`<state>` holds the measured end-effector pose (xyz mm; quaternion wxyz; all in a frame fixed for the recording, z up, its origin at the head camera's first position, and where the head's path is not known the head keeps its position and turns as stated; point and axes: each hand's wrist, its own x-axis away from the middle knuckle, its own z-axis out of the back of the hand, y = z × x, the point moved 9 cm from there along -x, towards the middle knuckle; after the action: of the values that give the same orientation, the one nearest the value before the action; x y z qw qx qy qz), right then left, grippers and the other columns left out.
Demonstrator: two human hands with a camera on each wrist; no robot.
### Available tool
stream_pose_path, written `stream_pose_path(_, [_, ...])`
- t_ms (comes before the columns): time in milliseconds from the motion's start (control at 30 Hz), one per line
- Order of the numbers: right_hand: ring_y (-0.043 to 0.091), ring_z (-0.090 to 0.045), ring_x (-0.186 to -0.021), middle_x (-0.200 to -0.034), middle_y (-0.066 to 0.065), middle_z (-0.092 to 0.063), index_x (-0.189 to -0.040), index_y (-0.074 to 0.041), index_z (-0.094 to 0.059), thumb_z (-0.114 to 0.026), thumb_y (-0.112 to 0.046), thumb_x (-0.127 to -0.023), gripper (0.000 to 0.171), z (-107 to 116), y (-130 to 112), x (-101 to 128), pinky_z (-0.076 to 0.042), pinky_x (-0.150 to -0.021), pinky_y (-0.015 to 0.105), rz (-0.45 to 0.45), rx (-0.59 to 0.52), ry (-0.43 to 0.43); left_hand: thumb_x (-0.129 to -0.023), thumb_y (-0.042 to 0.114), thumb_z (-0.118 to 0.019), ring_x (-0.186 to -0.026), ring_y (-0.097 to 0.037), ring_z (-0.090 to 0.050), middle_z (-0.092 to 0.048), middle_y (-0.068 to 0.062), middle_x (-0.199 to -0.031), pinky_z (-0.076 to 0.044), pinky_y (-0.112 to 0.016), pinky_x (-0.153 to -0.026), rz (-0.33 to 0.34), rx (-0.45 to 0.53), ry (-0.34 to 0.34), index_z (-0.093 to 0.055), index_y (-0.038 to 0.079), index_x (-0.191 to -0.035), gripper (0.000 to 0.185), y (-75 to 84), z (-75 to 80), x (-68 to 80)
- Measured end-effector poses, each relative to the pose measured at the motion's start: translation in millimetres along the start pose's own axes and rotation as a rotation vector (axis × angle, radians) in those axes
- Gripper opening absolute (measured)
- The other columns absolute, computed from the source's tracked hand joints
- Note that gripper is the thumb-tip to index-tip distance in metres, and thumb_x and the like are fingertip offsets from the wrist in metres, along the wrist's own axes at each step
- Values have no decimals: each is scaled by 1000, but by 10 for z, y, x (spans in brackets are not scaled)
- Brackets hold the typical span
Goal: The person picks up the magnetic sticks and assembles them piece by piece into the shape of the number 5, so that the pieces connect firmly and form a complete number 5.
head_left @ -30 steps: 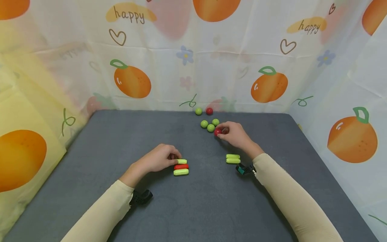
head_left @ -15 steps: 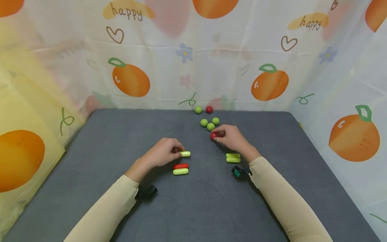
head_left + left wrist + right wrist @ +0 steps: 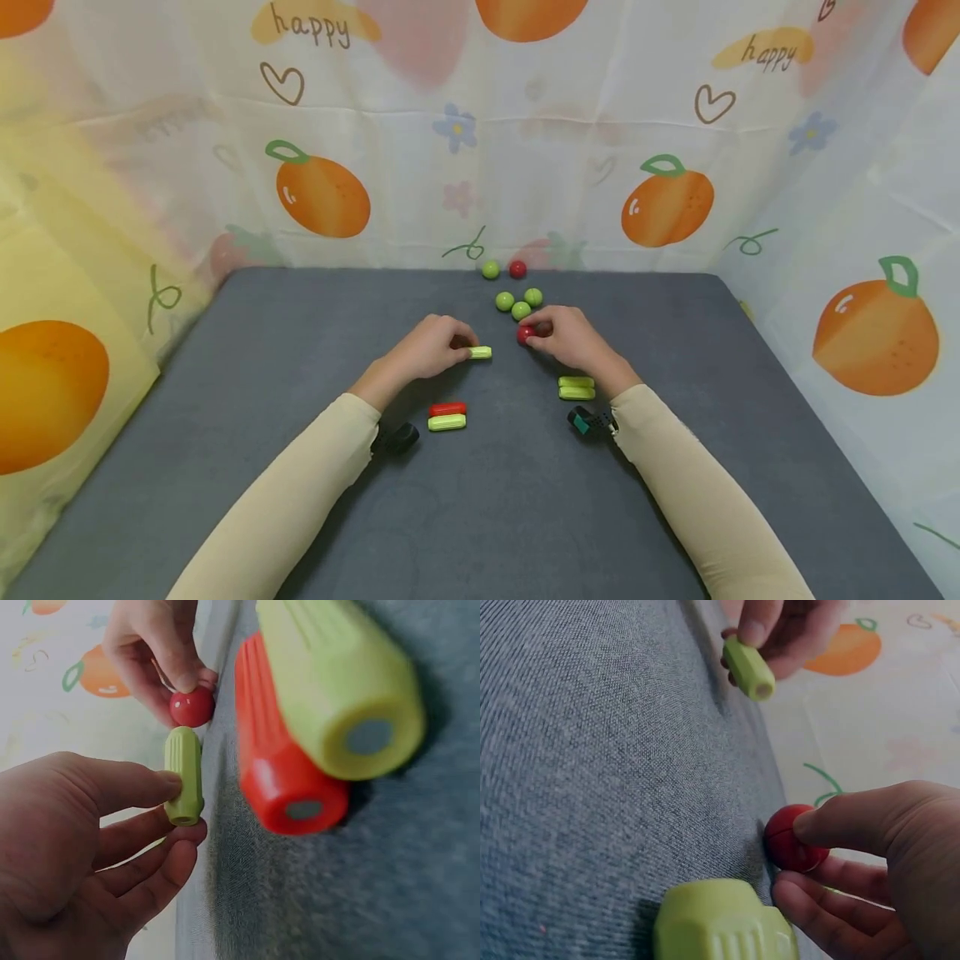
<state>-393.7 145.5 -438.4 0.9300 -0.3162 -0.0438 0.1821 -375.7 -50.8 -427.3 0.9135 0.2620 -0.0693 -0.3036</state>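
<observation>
— Grey felt covered the surface [image 3: 225, 467], and a fruit-print cloth [image 3: 465, 150] with oranges and "happy" lettering walled it in on three sides. What had changed over the last second?

— The left hand [image 3: 427, 350] had lifted one green peg [image 3: 480, 352] off the small stack near the front and carried it up and to the right, towards the middle. A second before, that peg lay on top of the red peg [image 3: 447, 409] and the lower green peg [image 3: 447, 422]; those two stayed behind, touching each other. The right hand [image 3: 566, 337] had drawn the red ball [image 3: 526, 334] a little leftward, away from the three green balls [image 3: 521, 305].

— How were the fingers set?

— The left thumb and fingers pinched the green peg by one end, its free end pointing at the ball. The right thumb and fingers pinched the red ball. Peg and ball were near each other, not touching.

— Anything else on the felt?

— Two more green pegs [image 3: 576, 388] lay stacked just by the right wrist, and a green ball and a red ball [image 3: 504, 269] sat together at the far edge.

— Did the wrist views add anything?

— The left wrist view showed ribbed sides on the held peg [image 3: 184, 776] and grey round insets in the ends of the red peg [image 3: 281, 750] and its green neighbour [image 3: 337, 682]. The right wrist view showed the same inset on the held peg's tip [image 3: 748, 669] and a seam running round the red ball [image 3: 791, 838].
</observation>
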Motion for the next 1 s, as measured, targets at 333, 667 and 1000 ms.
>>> stream_pose_path(333, [24,-73,-106,-122,7,-77,-136,-12,-78,-78,-19,-103,34,19,-25,-3,-61,-85,42,-24,-10,-6,-103,10,-75,-102,-20,-70,-78,-3,-112,-57,-40,-94,11,-37,-7,-83,9,-119,18,26,-4,-276])
stream_pose_path(667, [23,-73,-104,-121,6,-77,-136,-11,-77,-78,-17,-103,34,7,-38,2,-61,-86,43,20,-35,6,-105,12,-74,-99,-20,-71,-78,-4,-111,-57,-40,-91,12,-57,-39,-82,8,-118,16,77,-54,-438])
stream_pose_path(1000, [23,-74,-106,-126,7,-76,-137,-11,-77,-78,-17,-104,34,-29,-56,-18,-62,-86,41,38,-41,2,-105,12,-74,-97,-20,-70,-78,-4,-110,-57,-40,-90,7,-65,-36,-83,8,-118,16,71,-102,-519])
